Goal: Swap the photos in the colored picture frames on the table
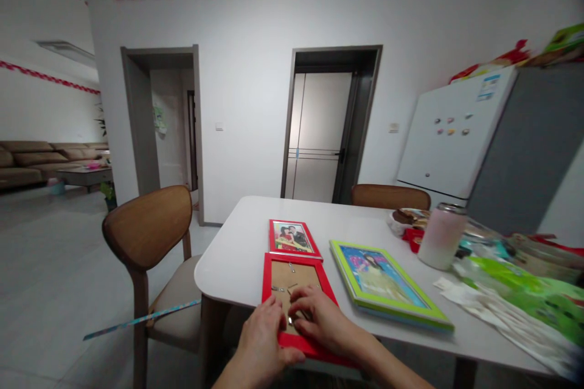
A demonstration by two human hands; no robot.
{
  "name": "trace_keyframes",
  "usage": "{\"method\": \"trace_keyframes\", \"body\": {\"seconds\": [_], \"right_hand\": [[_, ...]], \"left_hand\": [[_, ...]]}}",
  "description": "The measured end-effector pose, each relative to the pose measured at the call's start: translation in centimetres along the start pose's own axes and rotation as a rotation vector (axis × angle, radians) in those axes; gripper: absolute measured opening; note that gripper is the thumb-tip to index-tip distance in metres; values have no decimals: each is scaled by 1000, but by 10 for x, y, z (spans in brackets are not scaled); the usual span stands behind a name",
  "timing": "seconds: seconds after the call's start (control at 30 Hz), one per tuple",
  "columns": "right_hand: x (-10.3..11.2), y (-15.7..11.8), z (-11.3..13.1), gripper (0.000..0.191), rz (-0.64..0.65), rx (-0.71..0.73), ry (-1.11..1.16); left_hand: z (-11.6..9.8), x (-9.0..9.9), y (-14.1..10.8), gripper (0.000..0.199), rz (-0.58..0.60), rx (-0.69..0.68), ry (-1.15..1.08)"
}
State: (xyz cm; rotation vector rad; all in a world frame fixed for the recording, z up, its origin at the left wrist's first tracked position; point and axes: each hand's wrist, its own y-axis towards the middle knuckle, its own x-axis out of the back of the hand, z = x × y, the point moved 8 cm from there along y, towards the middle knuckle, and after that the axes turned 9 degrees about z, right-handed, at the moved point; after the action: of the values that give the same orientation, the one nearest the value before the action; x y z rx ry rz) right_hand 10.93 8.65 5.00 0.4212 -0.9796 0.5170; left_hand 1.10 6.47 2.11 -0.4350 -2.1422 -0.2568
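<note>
A red picture frame (268, 279) lies face down at the near edge of the white table, its brown backing board (285, 273) and small metal clips showing. My left hand (262, 334) is closed over the near left corner of this frame, with its thumb along the near edge. Over the lower part of the backing board, my right hand (322, 319) has its fingers bent and pressed down; what the fingertips hold, if anything, is hidden. Just beyond lies a smaller red-framed photo (292, 237), face up. To the right is a green-framed picture (381, 279), resting on something bluish.
On the right of the table (237, 237) are a pink-white tumbler (441, 237), a green packet (515, 279) and white cloth-like material (483, 307). A wooden chair (150, 228) stands at the left, with a thin patterned strip (141, 320) across it. Another chair (390, 196) is behind the table.
</note>
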Motion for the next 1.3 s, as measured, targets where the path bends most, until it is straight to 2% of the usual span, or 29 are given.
{"method": "trace_keyframes", "body": {"seconds": [0.17,0.3,0.4,0.6,0.77,0.83,0.9,1.0,1.1,1.17,1.3], "right_hand": [[-2,33,-6,23,-79,-72,-43],[-6,54,-14,21,-144,-186,-158],[-1,57,-25,23,-188,-230,-212],[18,51,-68,30,-215,-459,-307],[20,54,-70,32,-209,-487,-285],[24,49,-64,34,-208,-457,-267],[29,38,-55,37,-201,-369,-225],[28,11,-42,37,-104,-268,-163],[20,-14,-37,33,-35,-299,-184],[18,-22,-35,35,-73,-314,-200],[22,-21,-39,39,-152,-356,-157]], "left_hand": [[-3,3,0,43,-9,-24,7],[-5,3,1,64,6,-19,-2],[-4,2,1,75,21,5,-8],[1,0,3,84,51,39,-38],[1,0,5,83,38,25,-17],[2,-1,5,78,33,20,-20],[2,-1,4,70,31,20,-29],[1,-1,2,56,14,8,-50],[0,0,1,70,-11,27,-88],[1,-1,1,81,-17,51,-114],[-2,-6,2,82,-15,38,-133]]}}
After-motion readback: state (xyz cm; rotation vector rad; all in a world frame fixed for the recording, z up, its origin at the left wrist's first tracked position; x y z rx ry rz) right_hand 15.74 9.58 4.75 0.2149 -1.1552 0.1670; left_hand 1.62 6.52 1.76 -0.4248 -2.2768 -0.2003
